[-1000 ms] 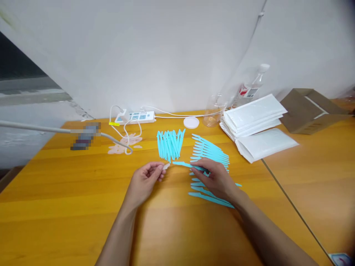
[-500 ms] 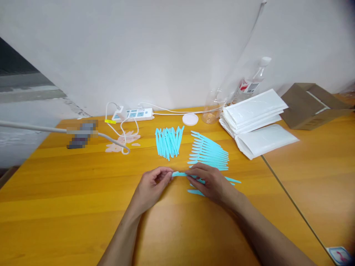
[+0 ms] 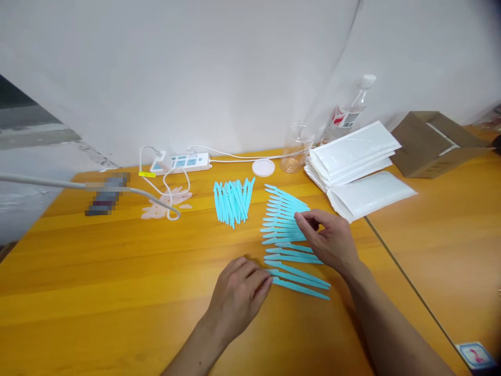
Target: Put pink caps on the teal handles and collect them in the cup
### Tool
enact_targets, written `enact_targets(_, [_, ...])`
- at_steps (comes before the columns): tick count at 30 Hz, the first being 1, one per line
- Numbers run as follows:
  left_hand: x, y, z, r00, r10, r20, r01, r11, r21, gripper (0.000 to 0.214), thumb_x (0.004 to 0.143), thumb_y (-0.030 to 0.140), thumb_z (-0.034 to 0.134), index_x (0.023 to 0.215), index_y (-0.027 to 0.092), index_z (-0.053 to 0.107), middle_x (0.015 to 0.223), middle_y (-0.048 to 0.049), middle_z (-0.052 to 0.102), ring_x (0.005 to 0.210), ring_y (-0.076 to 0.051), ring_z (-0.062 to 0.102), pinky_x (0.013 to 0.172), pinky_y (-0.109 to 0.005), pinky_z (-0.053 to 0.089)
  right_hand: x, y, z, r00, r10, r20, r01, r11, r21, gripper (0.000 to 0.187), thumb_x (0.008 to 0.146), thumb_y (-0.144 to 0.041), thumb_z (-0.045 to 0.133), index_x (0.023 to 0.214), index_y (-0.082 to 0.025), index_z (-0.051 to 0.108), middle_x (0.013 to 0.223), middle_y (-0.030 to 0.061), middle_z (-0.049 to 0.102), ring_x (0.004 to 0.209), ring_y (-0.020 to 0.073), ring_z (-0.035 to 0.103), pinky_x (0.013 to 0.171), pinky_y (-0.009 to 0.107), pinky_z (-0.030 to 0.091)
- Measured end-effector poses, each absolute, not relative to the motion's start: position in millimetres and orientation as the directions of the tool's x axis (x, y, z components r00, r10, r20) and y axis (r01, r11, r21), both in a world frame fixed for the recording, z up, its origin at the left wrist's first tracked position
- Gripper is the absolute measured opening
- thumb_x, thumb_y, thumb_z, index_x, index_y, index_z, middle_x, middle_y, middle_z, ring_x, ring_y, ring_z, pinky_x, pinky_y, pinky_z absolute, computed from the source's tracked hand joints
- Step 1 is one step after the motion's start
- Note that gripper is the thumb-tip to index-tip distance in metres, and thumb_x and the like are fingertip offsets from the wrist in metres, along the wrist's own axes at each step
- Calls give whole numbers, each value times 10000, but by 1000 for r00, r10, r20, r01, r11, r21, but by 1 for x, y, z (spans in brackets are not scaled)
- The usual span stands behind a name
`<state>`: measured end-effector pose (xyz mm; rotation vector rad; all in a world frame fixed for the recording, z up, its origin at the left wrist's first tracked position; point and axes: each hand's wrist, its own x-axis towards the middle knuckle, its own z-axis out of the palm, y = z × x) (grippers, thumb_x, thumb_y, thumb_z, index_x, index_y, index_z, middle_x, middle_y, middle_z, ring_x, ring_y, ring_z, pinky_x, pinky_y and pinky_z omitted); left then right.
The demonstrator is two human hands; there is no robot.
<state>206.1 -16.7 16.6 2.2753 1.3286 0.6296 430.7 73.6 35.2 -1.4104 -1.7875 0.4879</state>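
Nearby, white envelopes [image 3: 356,146] lie between blue sticks [image 3: 297,236] and box [image 3: 418,151].

Left hand [image 3: 240,295]: one, back uppermost, fingers curled, thumb and forefinger tips close together. Left wrist [image 3: 215,334] and forearm: behind the grip, running toward the body. Right hand [image 3: 332,240]: one, farther forward than the left grip and to its right; fingers bent, thumb beneath the forefinger, small gap between. Right wrist [image 3: 352,266] and forearm: behind that grip, slanting back rightward. Hands: apart.
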Motion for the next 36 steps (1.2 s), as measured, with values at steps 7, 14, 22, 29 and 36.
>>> enact_targets(7, [182, 3, 27, 252, 938, 239, 720, -347, 601, 152, 910, 324, 601, 863, 223, 705, 854, -37, 689, 809, -168, 621, 748, -289, 472, 406, 78, 33, -140, 963, 229, 692, 260, -673, 306, 922, -408, 576, 746, -192, 704, 599, -12, 608, 540, 119, 518, 561, 244, 368])
enact_targets(14, [93, 79, 19, -116, 983, 144, 939, 61, 339, 312, 933, 409, 482, 990, 219, 723, 974, -59, 728, 803, -201, 661, 724, -297, 481, 322, 133, 32, -207, 978, 18, 843, 187, -505, 310, 917, -411, 581, 966, -141, 726, 945, 167, 747, 922, 279, 680, 801, 333, 463])
enact_targets(22, [57, 104, 12, -142, 977, 161, 979, 115, 170, 332, 880, 277, 463, 1030, 198, 748, 1126, -134, 664, 1008, -322, 622, 851, -419, 476, 301, 166, 14, -187, 978, -92, 833, 108, -542, 193, 827, -287, 641, 739, -141, 731, 718, 102, 731, 745, 213, 686, 675, 259, 443])
enact_targets(29, [52, 99, 11, -103, 983, 154, 974, 69, 214, 316, 919, 363, 455, 1019, 204, 709, 1030, -96, 700, 927, -250, 654, 845, -348, 480, 315, 157, 27, -173, 985, -15, 793, 130, -595, 121, 788, -227, 593, 747, -175, 694, 739, 52, 714, 727, 180, 640, 612, 246, 375])
enact_targets(36, [74, 78, 5, -39, 983, 178, 952, -18, 305, 324, 972, 370, 380, 1001, 196, 652, 1003, -88, 714, 929, -225, 656, 805, -304, 467, 362, 104, 31, -283, 938, 199, 645, 340, -685, 102, 805, -166, 546, 851, -201, 630, 734, -2, 669, 640, 138, 572, 616, 234, 395])
